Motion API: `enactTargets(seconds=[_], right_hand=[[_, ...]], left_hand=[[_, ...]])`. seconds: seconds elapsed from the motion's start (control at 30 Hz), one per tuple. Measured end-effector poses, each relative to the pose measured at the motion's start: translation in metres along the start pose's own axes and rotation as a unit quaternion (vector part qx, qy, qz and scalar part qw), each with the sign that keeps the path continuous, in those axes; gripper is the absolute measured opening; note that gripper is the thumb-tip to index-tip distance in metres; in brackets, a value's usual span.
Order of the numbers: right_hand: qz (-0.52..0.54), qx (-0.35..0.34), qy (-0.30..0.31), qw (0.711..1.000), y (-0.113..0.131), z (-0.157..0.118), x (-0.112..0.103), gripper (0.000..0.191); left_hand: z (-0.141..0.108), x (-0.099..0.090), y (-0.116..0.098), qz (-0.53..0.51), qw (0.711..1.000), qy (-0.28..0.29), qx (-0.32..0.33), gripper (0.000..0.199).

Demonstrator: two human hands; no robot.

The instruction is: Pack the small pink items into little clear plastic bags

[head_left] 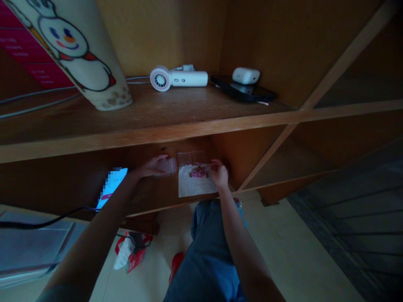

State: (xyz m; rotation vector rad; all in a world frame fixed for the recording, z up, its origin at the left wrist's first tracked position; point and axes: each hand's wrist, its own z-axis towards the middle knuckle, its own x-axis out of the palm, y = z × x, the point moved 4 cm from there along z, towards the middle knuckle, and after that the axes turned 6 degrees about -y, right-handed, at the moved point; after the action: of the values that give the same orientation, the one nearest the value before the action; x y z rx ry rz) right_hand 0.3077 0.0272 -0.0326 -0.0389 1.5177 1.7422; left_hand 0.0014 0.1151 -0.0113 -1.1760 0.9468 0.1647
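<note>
The left hand [151, 166] is pinching a crumpled strip of clear plastic film [168, 165] with its fingers curled together, and the right hand [219, 173] is gripping the right edge of a small clear zip bag [192, 158] with its fingertips closed. I cannot tell whether the strip is part of the bag. Between the hands, a cluster of small pink beads [198, 172] is lying against a white paper sheet [195, 186], just left of the right hand.

If the bag's mouth is open, which the dim light hides, a sharp pull between the hands could be spilling beads. A hard tug could also be tearing the thin film. Any loose beads would be dropping toward the blue denim jeans [208, 251] and the beige floor below.

Directly above the hands, a brown wooden shelf board [126, 134] is limiting how high they can lift. It is carrying a white handheld fan [189, 78], a black smartphone [242, 90], a white earbud case [246, 76] and a cream snowman-print cylinder [85, 54]. Left of the left forearm, a glowing device screen [111, 188] and its black cable [47, 222] are lying close by.
</note>
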Motion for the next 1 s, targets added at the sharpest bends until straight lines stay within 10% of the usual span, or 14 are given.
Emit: enactTargets(seconds=[0.23, 0.5, 1.0], right_hand=[[-0.050, -0.018, 0.015, 0.998, 0.002, 0.006, 0.009, 0.028], [-0.078, -0.022, 0.035, 0.996, 0.005, 0.008, 0.014, 0.027], [0.029, -0.022, 0.021, 0.999, 0.012, 0.003, 0.007, 0.024]], left_hand=[[-0.006, -0.015, -0.048, 0.050, 0.998, -0.041, 0.017, 0.080], [-0.011, 0.033, -0.100, 0.061, 0.995, -0.020, 0.078, 0.075], [-0.004, 0.104, -0.091, 0.023, 0.992, -0.097, 0.078, 0.052]])
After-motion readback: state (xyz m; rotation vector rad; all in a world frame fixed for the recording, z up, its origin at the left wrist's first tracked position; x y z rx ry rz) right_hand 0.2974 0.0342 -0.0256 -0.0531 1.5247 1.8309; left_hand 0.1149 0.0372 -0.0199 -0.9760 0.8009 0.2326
